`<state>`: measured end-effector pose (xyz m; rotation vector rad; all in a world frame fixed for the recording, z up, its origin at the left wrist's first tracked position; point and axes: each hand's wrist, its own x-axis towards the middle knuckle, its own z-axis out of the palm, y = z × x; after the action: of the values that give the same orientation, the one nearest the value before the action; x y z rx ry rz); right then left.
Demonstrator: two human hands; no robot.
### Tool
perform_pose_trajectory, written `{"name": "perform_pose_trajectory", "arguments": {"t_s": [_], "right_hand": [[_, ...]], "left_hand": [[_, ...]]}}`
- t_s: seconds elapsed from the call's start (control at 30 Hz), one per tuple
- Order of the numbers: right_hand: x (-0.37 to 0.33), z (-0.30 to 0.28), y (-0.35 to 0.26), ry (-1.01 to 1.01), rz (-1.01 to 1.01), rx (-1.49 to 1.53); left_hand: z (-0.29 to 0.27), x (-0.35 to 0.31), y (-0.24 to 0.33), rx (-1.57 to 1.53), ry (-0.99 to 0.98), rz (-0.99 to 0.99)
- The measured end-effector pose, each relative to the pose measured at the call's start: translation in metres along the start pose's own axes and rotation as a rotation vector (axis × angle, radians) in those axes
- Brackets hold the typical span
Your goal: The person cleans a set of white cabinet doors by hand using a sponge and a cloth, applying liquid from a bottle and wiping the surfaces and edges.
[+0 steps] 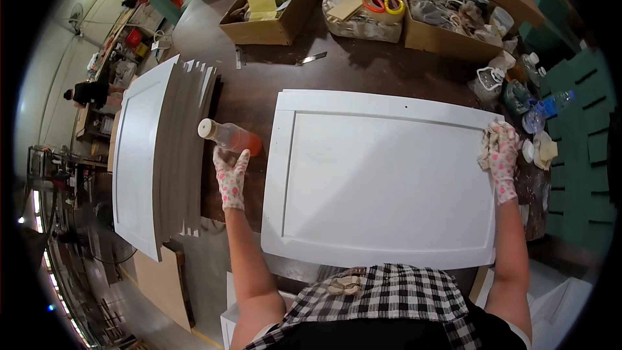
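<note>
My left hand (230, 178), in a white glove with pink spots, is at a clear bottle (237, 137) of orange liquid with a pale cap. Its thumb lies along the bottle's near side, and the other fingers are partly hidden behind it. A crumpled beige rag (494, 144) is bunched under my right hand (504, 159), gloved alike. That hand presses the rag on the right edge of a white framed panel (389, 181), which lies flat before me. The panel has a recessed middle and a small dark hole near its far edge.
Left of the bottle, a stack of white panels (144, 149) rises. Cardboard boxes (264, 29) and scissors (383, 1) occupy the far side of the brown table (278, 68). Plastic bottles (518, 96) crowd the right edge. Further left, a person (91, 94) is in the background.
</note>
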<state>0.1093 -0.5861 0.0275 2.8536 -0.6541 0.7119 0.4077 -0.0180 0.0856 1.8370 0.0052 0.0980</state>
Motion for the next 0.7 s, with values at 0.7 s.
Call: {"name": "perform_pose_trajectory", "arguments": {"t_s": [0.7], "right_hand": [[0.051, -0.14, -0.237, 0.049, 0.257, 2.108]], "left_hand": [[0.102, -0.085, 0.182, 0.856, -0.331, 1.037]]}}
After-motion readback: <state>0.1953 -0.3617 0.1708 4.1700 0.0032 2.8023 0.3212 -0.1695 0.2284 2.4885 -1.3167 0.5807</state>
